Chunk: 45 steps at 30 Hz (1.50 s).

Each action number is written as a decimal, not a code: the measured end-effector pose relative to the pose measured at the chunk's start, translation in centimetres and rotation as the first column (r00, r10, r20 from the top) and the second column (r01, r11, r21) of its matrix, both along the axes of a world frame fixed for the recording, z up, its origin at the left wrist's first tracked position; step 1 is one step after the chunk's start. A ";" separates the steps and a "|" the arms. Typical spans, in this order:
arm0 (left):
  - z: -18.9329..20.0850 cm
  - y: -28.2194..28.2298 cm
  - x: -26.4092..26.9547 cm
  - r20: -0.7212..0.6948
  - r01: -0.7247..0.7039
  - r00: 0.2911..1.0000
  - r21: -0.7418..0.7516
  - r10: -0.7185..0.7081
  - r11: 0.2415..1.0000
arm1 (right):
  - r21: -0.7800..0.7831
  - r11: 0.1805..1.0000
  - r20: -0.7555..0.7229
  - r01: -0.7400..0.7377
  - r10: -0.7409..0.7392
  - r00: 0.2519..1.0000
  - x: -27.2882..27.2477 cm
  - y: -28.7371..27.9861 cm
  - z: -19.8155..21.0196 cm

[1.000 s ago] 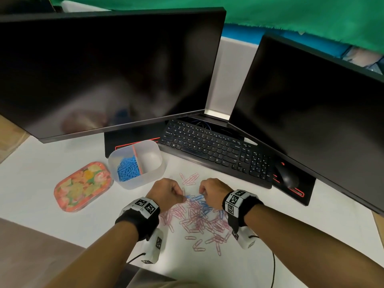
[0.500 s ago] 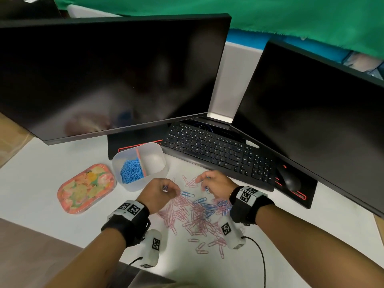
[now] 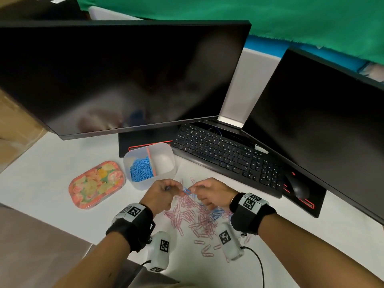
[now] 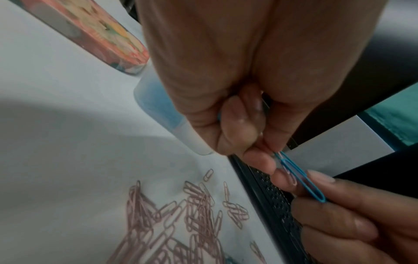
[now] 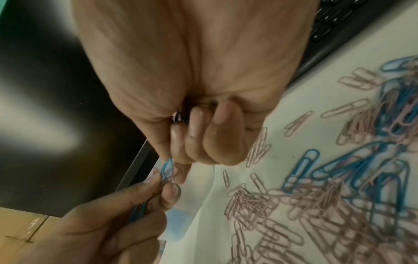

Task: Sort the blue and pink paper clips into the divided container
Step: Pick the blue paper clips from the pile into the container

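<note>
Between my two hands a blue clip [image 4: 302, 180] hangs above the pile, and a pink clip [image 4: 289, 172] is hooked into it. My left hand [image 3: 159, 196] pinches one end of the pair between thumb and fingertips [image 4: 260, 159]; its other fingers are curled in, and a sliver of blue at the palm suggests more blue clips tucked there, though I cannot tell how many. My right hand [image 3: 209, 194] pinches the other end, thumb and forefinger closed on the blue loop, the remaining fingers folded.

In the head view the blue clip's long axis runs roughly from 10 o'clock to 4 o'clock, left fingers at the upper end, right fingers at the lower. So the move ahead, as I judge it, is a pull along that axis, sliding pink off blue, not a twist across it.

Both hands touch the pair. The container [image 3: 145, 183] sits just beside my left hand at about 11 o'clock, so that hand is the nearer one for the drop. Its left compartment holds a heap of blue clips [image 3: 141, 170]; the right compartment looks bare.

Below my hands, at 6 o'clock, the pile [image 3: 195, 217] spreads on the desk [image 3: 52, 169], mostly pink, with a blue cluster under my right wrist.
</note>
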<state>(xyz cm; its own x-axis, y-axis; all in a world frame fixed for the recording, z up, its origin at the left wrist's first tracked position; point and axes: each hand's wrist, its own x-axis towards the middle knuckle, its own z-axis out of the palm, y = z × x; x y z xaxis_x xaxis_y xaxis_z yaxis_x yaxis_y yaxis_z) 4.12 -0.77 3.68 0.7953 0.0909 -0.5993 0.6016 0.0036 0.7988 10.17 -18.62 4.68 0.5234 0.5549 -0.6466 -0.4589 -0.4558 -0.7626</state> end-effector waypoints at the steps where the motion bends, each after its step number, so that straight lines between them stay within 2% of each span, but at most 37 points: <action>1: 0.0 -0.2 -0.1 0.014 -0.008 1.000 -0.001 0.008 1.000 | 0.004 1.000 -0.005 -0.002 0.002 1.000 -0.1 0.1 0.0; 6: 0.0 -1.1 -0.6 0.065 -0.072 0.996 0.057 0.068 0.996 | -0.082 0.996 0.080 0.019 -0.013 0.997 -0.4 0.7 0.2; 10: -0.2 -1.9 -1.1 -0.009 -0.157 0.988 -0.030 0.157 0.987 | -0.085 0.988 0.127 0.128 -0.116 0.985 -0.8 1.2 -0.4; 13: -0.3 -1.5 -1.4 -0.066 -0.192 0.980 -0.038 0.189 0.981 | -0.160 0.973 0.165 0.165 -0.139 0.976 -1.0 1.5 -0.8; 15: 0.0 -0.7 -1.6 -0.075 -0.215 0.974 -0.041 0.212 0.976 | -0.276 0.952 0.255 0.134 -0.062 0.965 -0.7 1.3 -1.0; 17: 0.6 0.4 -1.7 -0.069 -0.251 0.966 -0.054 0.247 0.966 | -0.379 0.924 0.335 0.052 0.084 0.938 -0.5 1.0 -1.6; 20: 1.4 2.4 -1.7 -0.057 -0.328 0.944 -0.082 0.324 0.941 | -0.424 0.906 0.365 0.006 0.165 0.916 0.0 0.9 -1.2; 22: 1.8 4.1 -1.4 -0.036 -0.390 0.921 -0.124 0.388 0.913 | -0.351 0.936 0.326 0.024 0.098 0.940 0.3 1.7 -0.2; 24: 2.3 5.8 -0.8 -0.032 -0.460 0.887 -0.167 0.461 0.872 | -0.238 0.967 0.180 0.089 -0.046 0.983 0.6 3.4 1.1; 26: 3.0 7.3 0.0 -0.045 -0.501 0.864 -0.186 0.502 0.845 | -0.122 0.983 0.049 0.141 -0.136 0.990 1.1 6.1 2.4; 28: 3.7 8.4 1.1 -0.064 -0.498 0.867 -0.158 0.495 0.853 | -0.050 0.982 0.008 0.181 -0.181 0.983 1.7 9.3 3.5; 31: 4.2 9.4 2.4 -0.096 -0.494 0.869 -0.101 0.485 0.864 | -0.014 0.986 0.023 0.166 -0.165 0.986 2.6 14.0 4.9; 33: 4.3 9.9 3.1 -0.116 -0.482 0.874 -0.080 0.473 0.872 | -0.044 0.989 -0.018 0.140 -0.141 0.990 3.2 16.1 5.3; 35: 4.2 10.2 3.6 -0.135 -0.460 0.883 -0.062 0.449 0.886 | -0.105 0.985 0.033 0.136 -0.133 0.991 3.8 17.3 4.9; 37: 4.0 10.3 3.9 -0.141 -0.445 0.888 -0.030 0.437 0.895 | -0.164 0.976 0.140 0.146 -0.123 0.982 4.3 17.5 3.9; 41: 3.4 10.3 4.6 -0.081 -0.396 0.911 0.092 0.404 0.913 | -0.192 0.973 0.222 0.131 -0.087 0.971 4.6 15.8 3.8; 45: 3.1 8.7 4.9 0.111 -0.323 0.946 0.300 0.303 0.898 | -0.166 0.964 0.204 0.207 -0.172 0.964 4.8 11.0 4.1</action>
